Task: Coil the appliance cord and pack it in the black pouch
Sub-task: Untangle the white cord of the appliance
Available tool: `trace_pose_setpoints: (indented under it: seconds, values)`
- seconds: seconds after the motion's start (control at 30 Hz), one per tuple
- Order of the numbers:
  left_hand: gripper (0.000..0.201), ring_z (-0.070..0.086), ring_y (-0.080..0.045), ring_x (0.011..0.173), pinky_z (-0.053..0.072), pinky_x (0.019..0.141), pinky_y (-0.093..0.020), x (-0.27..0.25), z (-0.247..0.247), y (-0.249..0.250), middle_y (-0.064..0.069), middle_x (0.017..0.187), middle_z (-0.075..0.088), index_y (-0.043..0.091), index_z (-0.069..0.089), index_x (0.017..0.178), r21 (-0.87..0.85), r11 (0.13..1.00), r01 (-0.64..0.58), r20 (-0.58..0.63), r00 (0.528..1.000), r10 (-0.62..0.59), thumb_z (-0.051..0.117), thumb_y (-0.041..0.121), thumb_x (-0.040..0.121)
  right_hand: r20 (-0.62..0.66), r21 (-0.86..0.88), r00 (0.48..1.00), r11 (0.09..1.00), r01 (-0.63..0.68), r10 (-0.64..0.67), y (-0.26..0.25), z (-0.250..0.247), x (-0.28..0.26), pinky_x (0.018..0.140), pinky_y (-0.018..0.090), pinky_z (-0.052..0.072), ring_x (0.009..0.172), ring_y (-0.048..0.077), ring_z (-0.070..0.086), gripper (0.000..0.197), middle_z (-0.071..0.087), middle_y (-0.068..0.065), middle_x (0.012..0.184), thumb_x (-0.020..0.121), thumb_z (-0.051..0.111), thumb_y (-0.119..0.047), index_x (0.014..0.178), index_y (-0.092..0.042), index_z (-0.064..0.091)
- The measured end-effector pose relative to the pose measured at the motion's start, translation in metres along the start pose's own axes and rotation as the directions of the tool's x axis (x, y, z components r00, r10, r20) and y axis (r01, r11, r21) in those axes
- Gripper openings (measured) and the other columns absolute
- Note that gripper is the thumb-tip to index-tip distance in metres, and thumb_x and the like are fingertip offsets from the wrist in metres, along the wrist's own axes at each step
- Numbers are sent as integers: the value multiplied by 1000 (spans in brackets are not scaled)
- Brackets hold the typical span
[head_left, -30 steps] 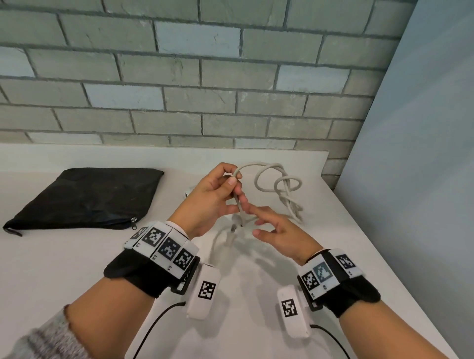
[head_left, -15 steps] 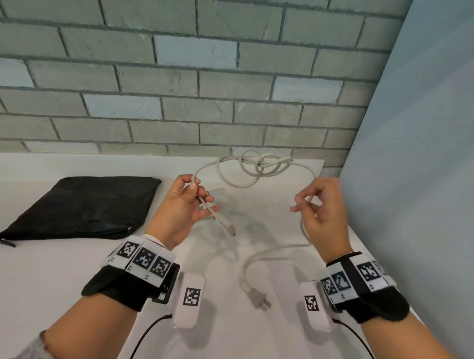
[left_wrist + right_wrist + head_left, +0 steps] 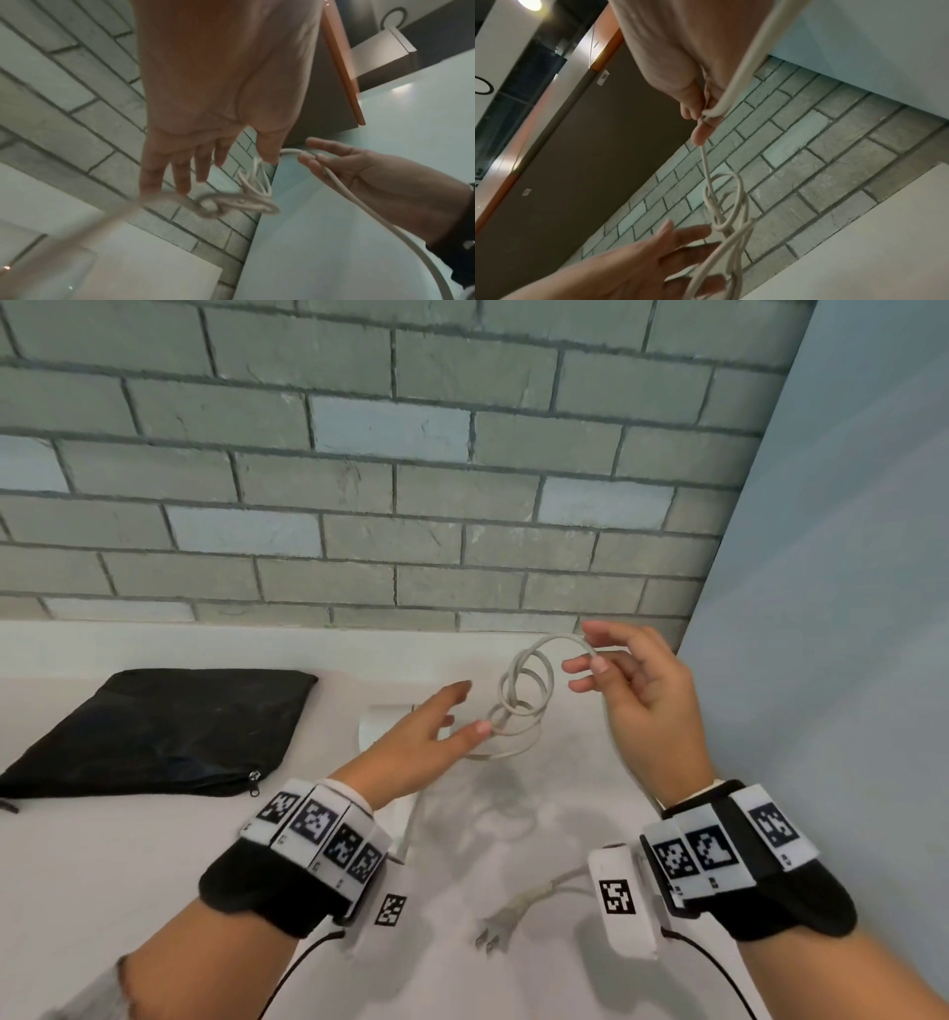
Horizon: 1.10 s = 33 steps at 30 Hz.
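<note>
The off-white appliance cord (image 3: 524,701) hangs in tangled loops above the white table (image 3: 154,865). My right hand (image 3: 585,660) pinches its upper strand between thumb and forefinger, as the right wrist view shows (image 3: 703,119). From there the cord runs down past my right wrist to the plug (image 3: 493,929), which lies on the table. My left hand (image 3: 462,711) reaches into the loops with straight, spread fingers, its thumb touching the cord (image 3: 246,203). The black pouch (image 3: 154,731) lies flat at the left with its zipper (image 3: 252,778) towards me.
A white flat object (image 3: 377,726) lies partly hidden under my left hand. A grey brick wall (image 3: 359,505) closes the back. A pale blue panel (image 3: 847,608) stands along the table's right edge.
My left hand let go of the cord end and reached right into the loops. My right hand moved up and back with the cord, lifting the tangle off the table.
</note>
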<state>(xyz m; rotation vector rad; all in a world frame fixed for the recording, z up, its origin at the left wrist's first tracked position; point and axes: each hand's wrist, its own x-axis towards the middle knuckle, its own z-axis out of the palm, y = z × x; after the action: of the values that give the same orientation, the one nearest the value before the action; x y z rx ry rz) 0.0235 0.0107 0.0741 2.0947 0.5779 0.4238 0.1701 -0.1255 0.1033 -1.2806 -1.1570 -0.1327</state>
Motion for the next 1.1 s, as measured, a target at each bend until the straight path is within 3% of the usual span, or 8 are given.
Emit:
trace_pose_setpoints:
  seconds: [0.1, 0.23, 0.43, 0.63, 0.8, 0.9, 0.97, 1.1]
  values:
    - [40, 49, -13, 121, 41, 102, -34, 11, 7, 8, 2, 130, 55, 23, 44, 129, -121, 987, -102, -31, 995, 99, 48, 34, 91, 75, 73, 997, 997, 11, -16, -10, 1, -2, 72, 20, 54, 82, 12, 67, 33, 52, 4, 101, 89, 43, 7, 104, -20, 57]
    - [10, 53, -19, 70, 43, 69, -31, 16, 6, 14, -4, 74, 59, 12, 55, 86, -257, 947, -194, -118, 979, 169, 47, 14, 93, 133, -7, 991, 999, -35, 36, -6, -10, -4, 79, 21, 51, 83, 11, 61, 42, 49, -5, 95, 85, 46, 9, 105, -25, 58]
    - [15, 47, 2, 55, 38, 57, -14, 10, 14, 18, 17, 60, 56, 24, 49, 78, -147, 938, -315, 10, 948, 319, 50, 15, 91, 386, -385, 922, 914, 126, 35, -2, -6, -4, 88, 11, 37, 99, 4, 49, 34, 49, -8, 105, 87, 50, -29, 121, -28, 55]
    - [17, 49, -6, 57, 43, 53, -15, 7, 6, 18, -3, 70, 51, 12, 48, 78, -348, 906, -243, -128, 969, 210, 44, 5, 93, 356, -225, 934, 973, 45, 39, -4, 0, -9, 66, 24, 54, 70, 12, 65, 13, 63, 0, 83, 85, 55, -11, 93, -10, 65]
    - [24, 59, -19, 60, 55, 67, -41, 13, -1, 4, -5, 79, 48, 22, 43, 83, -382, 919, -101, -328, 944, -33, 43, -1, 91, 291, 84, 912, 941, -327, 291, 0, 4, -22, 63, 34, 54, 68, 17, 67, 13, 55, 7, 81, 90, 48, 1, 86, -12, 51]
    - [45, 59, -20, 84, 48, 73, -15, 8, 4, 6, -3, 90, 44, 32, 43, 100, 1, 973, -232, -317, 922, 221, 39, -10, 84, 252, 135, 920, 931, -340, 300, 2, 7, -23, 49, 24, 48, 58, 13, 59, 14, 48, 5, 78, 90, 45, 3, 85, -10, 49]
    - [55, 46, -17, 106, 39, 89, -18, 5, 6, 11, 2, 106, 38, 30, 53, 107, 247, 916, -316, -170, 917, 362, 37, -12, 76, 247, 106, 930, 946, -306, 274, 4, 9, -22, 49, 22, 45, 54, 12, 54, 14, 51, 0, 70, 90, 47, 1, 85, -11, 50]
    - [17, 55, -9, 89, 44, 82, -20, 4, 6, 21, 4, 93, 54, 19, 61, 94, 66, 908, -413, 4, 911, 413, 51, 17, 81, 300, 104, 917, 946, -307, 264, 1, 10, -21, 51, 23, 46, 53, 12, 54, 11, 55, -3, 63, 90, 50, -3, 84, -12, 49]
